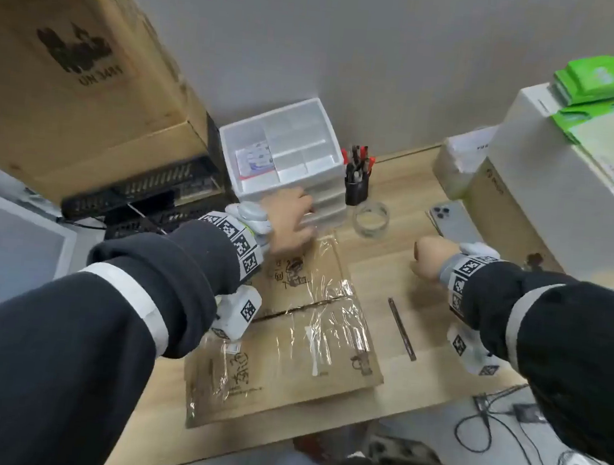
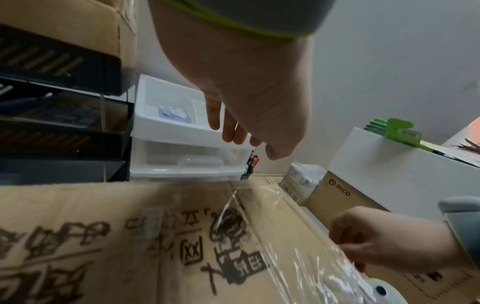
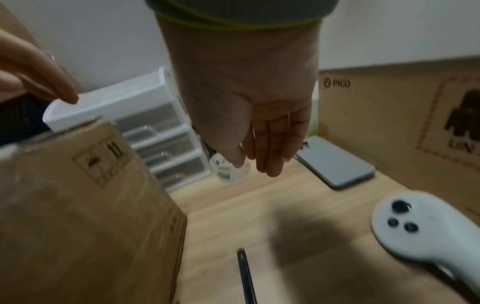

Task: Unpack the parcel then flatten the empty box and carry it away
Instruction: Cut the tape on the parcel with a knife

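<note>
A brown cardboard parcel (image 1: 306, 344) lies on the wooden table (image 1: 387, 277), its top seam covered with crinkled clear tape. My left hand (image 1: 300, 213) hovers over the parcel's far end (image 2: 130, 236) with relaxed fingers (image 2: 228, 131) and holds nothing. My right hand (image 1: 427, 255) hangs over the bare table to the right of the parcel (image 3: 85, 205); its fingers (image 3: 267, 156) point down loosely and are empty. A thin dark tool (image 1: 401, 327) lies on the table between the parcel and my right hand, also seen as the dark tool (image 3: 245, 273) below the wrist.
A white drawer unit (image 1: 283, 147), a black pen holder (image 1: 357, 184) and a clear round jar (image 1: 370, 219) stand behind the parcel. A phone (image 1: 453, 220) and a PICO carton (image 1: 505, 221) sit at the right. Black trays (image 1: 144, 194) under a big carton (image 1: 71, 59) fill the left.
</note>
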Demonstrator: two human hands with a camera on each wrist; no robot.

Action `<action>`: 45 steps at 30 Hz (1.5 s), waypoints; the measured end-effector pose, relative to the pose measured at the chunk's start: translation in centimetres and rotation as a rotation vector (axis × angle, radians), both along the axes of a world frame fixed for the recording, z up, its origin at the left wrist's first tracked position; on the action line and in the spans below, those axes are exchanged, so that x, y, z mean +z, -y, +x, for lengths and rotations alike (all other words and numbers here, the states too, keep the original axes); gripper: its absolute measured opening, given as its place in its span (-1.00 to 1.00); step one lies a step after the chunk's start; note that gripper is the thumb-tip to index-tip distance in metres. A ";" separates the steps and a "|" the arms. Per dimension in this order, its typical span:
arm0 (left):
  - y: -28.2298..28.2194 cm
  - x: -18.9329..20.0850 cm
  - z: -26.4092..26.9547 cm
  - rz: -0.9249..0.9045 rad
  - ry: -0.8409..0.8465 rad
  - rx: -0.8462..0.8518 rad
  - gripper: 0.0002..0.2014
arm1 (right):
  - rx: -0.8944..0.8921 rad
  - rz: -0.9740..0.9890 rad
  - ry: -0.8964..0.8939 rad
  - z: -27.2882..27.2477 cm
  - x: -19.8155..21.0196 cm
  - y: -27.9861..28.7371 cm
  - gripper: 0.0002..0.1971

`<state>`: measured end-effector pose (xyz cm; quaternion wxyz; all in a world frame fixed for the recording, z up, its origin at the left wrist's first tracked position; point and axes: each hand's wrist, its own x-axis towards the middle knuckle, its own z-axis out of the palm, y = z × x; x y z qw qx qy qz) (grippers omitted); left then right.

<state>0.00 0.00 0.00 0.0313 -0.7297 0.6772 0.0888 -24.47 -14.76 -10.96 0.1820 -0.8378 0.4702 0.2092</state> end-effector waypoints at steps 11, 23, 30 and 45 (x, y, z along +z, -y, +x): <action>-0.5 -5.6 -0.8 0.119 -0.171 0.068 -0.27 | -0.096 0.290 -0.230 -1.5 -12.7 -3.3 -0.74; -0.9 -6.9 0.0 0.115 -0.134 0.090 -0.32 | 0.007 0.303 -0.363 -0.4 -7.3 -7.4 -0.97; -1.3 -6.9 0.2 0.112 -0.179 0.088 -0.36 | 0.026 0.241 -0.288 -0.3 -9.1 -8.0 -0.95; -4.0 -4.1 4.5 0.345 -0.019 0.169 -0.63 | 0.045 0.244 -0.060 2.0 -3.1 -3.7 -0.77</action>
